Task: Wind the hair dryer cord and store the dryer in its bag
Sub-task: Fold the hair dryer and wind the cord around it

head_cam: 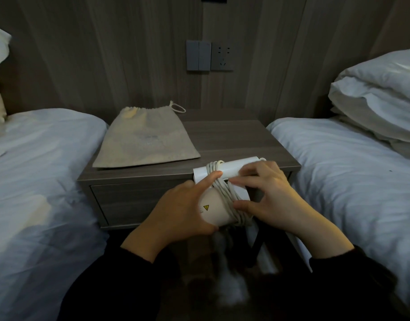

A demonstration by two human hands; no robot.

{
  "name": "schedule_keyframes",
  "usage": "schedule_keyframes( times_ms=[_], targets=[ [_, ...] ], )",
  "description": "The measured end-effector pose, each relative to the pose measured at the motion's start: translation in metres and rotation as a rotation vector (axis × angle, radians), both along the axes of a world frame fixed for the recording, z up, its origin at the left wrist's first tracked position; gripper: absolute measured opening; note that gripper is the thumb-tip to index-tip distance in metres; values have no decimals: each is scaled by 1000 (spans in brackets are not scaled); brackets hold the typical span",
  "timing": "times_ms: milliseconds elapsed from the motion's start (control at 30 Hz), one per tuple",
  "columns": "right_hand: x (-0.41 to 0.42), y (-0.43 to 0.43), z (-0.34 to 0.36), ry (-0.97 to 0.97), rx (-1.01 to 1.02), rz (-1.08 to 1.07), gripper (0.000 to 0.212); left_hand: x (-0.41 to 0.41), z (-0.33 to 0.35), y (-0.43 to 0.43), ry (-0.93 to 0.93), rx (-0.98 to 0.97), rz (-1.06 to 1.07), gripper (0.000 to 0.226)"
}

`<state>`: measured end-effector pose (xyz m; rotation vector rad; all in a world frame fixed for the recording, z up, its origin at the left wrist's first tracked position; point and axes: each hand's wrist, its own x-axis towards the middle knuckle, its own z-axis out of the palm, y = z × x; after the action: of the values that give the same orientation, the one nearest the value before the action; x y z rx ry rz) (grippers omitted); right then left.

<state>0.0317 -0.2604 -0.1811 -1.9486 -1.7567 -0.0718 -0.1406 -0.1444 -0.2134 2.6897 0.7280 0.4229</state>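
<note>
In the head view the hair dryer (229,169) is held in the air just off the front edge of the nightstand (234,135), towards its right front corner, not resting on the top. The left hand (180,209) is wrapped round the rounded end that carries a yellow warning label (206,207), its forefinger stretched up along the body; this looks like the steadying grip that keeps the dryer from turning. The right hand (268,193) lies over the white barrel and pinches the wound cord (222,193) between forefinger and thumb, likely to keep the turns from slackening or to tuck in the end. The cord sits in many tight turns across the folded body, so the winding seems nearly done. The bag (146,140) lies flat on the left half of the nightstand, reaching its left front corner, mouth and drawstring loop (179,108) towards the back edge, handy for the next step but with its mouth drawn together. The plug cannot be found; a pale blur (227,274) below the hands may be the loose end, but that cannot be told. The dryer's underside and both palms are hidden, and the light is dim
</note>
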Motion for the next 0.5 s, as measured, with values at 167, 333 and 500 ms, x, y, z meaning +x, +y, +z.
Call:
schedule_keyframes(
  times_ms=[167,333,500],
  targets=[
    [2,-1,6,49,-238,-122,112,-3,2,1,58,236,-77,101],
    [4,-3,5,-79,-314,-115,126,-2,0,2,27,472,-178,97],
    [14,-1,3,73,-312,-93,99,0,1,1,8,488,-223,99]
  ],
)
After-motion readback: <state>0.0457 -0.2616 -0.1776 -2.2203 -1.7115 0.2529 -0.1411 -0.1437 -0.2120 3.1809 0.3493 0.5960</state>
